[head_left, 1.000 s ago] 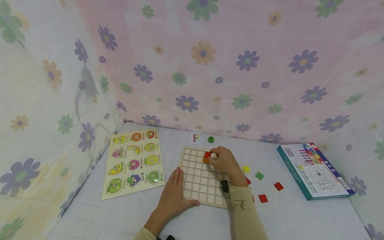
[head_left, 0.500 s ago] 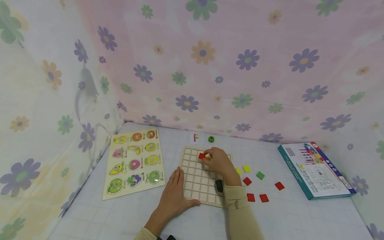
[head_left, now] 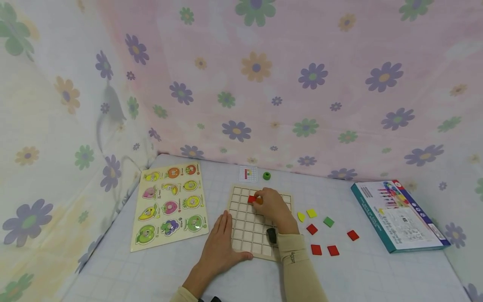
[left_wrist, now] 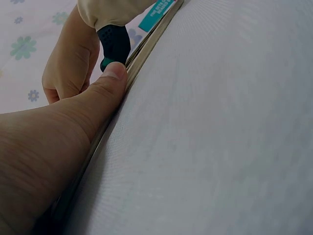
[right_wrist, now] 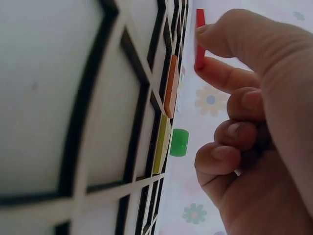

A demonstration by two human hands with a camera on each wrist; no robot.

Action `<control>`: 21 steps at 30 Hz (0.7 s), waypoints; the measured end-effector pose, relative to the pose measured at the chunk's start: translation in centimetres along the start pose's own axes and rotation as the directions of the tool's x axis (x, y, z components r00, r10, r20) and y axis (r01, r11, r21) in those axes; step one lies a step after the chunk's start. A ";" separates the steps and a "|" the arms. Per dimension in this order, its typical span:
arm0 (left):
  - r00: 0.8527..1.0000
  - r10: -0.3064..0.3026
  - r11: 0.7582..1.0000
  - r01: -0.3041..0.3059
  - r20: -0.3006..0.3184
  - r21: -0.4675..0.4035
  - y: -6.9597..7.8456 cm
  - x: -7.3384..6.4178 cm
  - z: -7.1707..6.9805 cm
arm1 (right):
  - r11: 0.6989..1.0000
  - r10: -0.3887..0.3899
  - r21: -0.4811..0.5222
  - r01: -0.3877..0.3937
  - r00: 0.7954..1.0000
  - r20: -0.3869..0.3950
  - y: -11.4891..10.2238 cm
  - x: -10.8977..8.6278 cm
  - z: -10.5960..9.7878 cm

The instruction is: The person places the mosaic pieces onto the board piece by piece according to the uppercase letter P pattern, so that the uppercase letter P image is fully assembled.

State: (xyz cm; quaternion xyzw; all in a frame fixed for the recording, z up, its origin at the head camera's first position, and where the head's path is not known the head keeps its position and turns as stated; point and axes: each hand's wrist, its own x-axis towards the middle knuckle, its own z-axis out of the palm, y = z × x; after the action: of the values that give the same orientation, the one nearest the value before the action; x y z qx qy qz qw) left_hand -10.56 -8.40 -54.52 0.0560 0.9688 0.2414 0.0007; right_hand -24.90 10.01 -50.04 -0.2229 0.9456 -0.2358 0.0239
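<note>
My right hand (head_left: 273, 207) pinches a red square tile (right_wrist: 200, 41) between thumb and index finger, over the upper part of the wooden grid board (head_left: 247, 235). In the right wrist view the red tile stands off the board's surface, its thin edge showing. An orange tile (right_wrist: 171, 88) and a yellow tile (right_wrist: 160, 147) sit in neighbouring cells; in the head view the hand hides the yellow one. My left hand (head_left: 218, 247) lies along the board's left side with fingers straight, its thumb (left_wrist: 105, 88) at the front edge.
Right of the board lie red tiles (head_left: 316, 250), two yellow pieces (head_left: 311, 213) and a green tile (head_left: 328, 221). A pattern card (head_left: 248, 178) and a green bead (head_left: 266, 175) are behind it. A fruit puzzle (head_left: 160, 199) stands left, a flat box (head_left: 407, 226) right.
My right hand has shifted left across the board with the red tile, from above the orange tile to its left. The left hand has stayed in place.
</note>
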 end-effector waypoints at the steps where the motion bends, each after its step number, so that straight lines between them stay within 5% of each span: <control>1: 1.000 -0.001 1.000 0.001 -0.001 0.000 0.0 0.0 0.0 | 1.000 0.000 -0.002 0.000 1.000 0.000 0.0 0.0 0.1; 21: 1.000 -0.001 1.000 0.001 0.004 -0.008 0.0 0.1 0.1 | 1.000 0.014 -0.015 -0.013 0.999 0.032 -0.1 0.3 0.1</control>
State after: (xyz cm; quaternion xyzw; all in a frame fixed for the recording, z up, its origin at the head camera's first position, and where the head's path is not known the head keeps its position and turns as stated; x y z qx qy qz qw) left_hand -10.61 -8.40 -54.59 0.0557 0.9679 0.2450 0.0028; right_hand -25.08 9.77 -50.04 -0.2204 0.9483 -0.2250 0.0389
